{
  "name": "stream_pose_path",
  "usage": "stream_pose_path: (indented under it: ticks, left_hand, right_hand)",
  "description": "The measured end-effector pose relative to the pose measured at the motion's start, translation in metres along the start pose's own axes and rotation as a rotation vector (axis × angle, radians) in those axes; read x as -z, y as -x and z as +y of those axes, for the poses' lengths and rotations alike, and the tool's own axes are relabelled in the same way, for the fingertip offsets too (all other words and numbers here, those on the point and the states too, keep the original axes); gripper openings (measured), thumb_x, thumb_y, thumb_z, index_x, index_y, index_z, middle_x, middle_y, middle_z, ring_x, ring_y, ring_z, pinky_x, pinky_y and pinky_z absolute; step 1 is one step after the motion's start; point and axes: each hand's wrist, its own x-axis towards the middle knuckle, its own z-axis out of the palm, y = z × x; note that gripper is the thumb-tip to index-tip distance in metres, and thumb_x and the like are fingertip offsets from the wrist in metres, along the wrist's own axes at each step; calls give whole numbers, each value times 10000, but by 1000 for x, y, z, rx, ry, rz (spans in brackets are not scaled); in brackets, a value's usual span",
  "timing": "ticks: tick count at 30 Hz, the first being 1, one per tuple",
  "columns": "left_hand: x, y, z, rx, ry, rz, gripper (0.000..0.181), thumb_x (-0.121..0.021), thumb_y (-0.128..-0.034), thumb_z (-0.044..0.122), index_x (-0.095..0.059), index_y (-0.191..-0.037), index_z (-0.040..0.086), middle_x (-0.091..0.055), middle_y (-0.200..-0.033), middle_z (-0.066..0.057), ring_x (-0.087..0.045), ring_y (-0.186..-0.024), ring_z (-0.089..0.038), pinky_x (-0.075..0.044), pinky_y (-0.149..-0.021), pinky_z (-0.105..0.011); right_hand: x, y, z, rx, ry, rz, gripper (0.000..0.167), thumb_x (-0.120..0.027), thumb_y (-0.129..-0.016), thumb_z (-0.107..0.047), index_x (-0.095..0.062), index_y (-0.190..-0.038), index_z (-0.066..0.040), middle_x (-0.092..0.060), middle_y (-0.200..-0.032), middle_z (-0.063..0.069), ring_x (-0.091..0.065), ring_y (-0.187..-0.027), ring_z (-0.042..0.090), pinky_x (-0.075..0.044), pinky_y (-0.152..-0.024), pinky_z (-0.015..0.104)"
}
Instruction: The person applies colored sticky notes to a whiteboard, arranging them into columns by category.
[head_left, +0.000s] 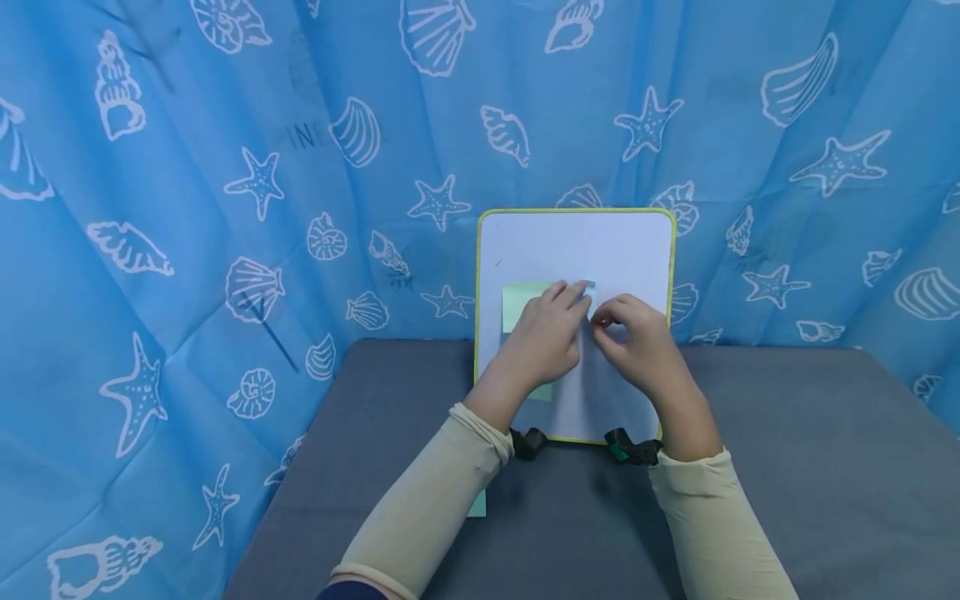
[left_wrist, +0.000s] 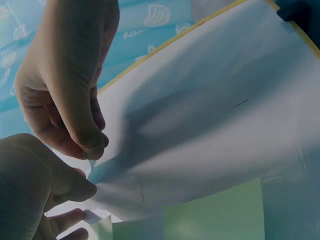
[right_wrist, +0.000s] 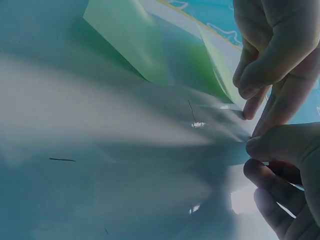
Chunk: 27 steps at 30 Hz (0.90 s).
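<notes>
A whiteboard (head_left: 630, 250) with a yellow rim stands upright, green sticky notes (head_left: 517, 307) on its left half. Over these notes lies my left hand (head_left: 546, 333), fingers mostly extended and tips touching the board near its middle. My right hand (head_left: 633, 337) is just right of it, thumb and forefinger pinching a small light-blue slip (left_wrist: 91, 165) against the board. Most of the slip is hidden by the fingers. From the right wrist view, two green notes (right_wrist: 125, 40) bow away from the surface beside the left hand (right_wrist: 280, 55).
Black supports (head_left: 630, 450) hold the board's lower edge on the grey table (head_left: 787, 467). A green piece (head_left: 477, 505) lies on the table, partly under the left sleeve. Behind hangs a blue curtain (head_left: 420, 125) with white shell prints.
</notes>
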Motion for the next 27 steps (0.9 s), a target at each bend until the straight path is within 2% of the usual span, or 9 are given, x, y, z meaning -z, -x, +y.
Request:
stream_pose_path:
  ticks: [9, 16, 18, 21, 24, 27]
  left_hand:
    - [-2, 1, 2, 32, -1, -30, 491, -444, -1082, 147, -538, -1563, 120, -403, -1699, -68, -366, -1582, -288, -443, -1209, -478]
    - [-5, 4, 1, 28, -10, -23, 456, -441, -1097, 170, -571, -1533, 141, -338, -1733, -67, -306, -1614, -298, -428, -1214, -507]
    - [-7, 5, 0, 27, -6, -19, 452, -445, -1101, 184, -572, -1533, 143, -322, -1740, -67, -294, -1619, -302, -421, -1218, -512]
    - [-11, 6, 0, 28, -11, -12, 461, -459, -1097, 197, -564, -1543, 136, -310, -1745, -61, -288, -1621, -305, -421, -1219, -510]
    - [-13, 6, 1, 31, -19, -11, 473, -465, -1095, 202, -551, -1554, 129, -297, -1750, -56, -283, -1622, -308, -419, -1221, -505]
    - [-14, 6, 2, 30, -24, -10, 473, -471, -1093, 199, -551, -1553, 127, -288, -1754, -54, -281, -1622, -311, -423, -1217, -506]
  right_hand:
    - [-1, 2, 2, 4, -4, -32, 89, -744, -900, 83, -748, -917, -5, -709, -924, 135, -692, -843, 285, -593, -771, 486]
    - [1, 1, 2, -23, -6, -74, 147, -706, -890, 116, -749, -980, 7, -703, -1014, 151, -686, -882, 308, -581, -775, 494]
    - [1, 1, 2, -49, 27, -74, 182, -707, -898, 95, -751, -1055, 13, -701, -1054, 161, -676, -892, 310, -572, -777, 494]
    - [-1, 2, 1, -87, 101, -63, 353, -707, -914, 55, -726, -1261, -5, -680, -1099, 182, -645, -884, 312, -547, -753, 486]
    - [-3, 2, 1, -118, 177, -57, 542, -693, -923, 22, -643, -1454, -73, -642, -1125, 199, -597, -849, 311, -513, -703, 472]
    - [-5, 3, 1, -149, 224, -68, 639, -675, -933, -4, -569, -1548, -140, -604, -1136, 218, -549, -817, 315, -479, -665, 465]
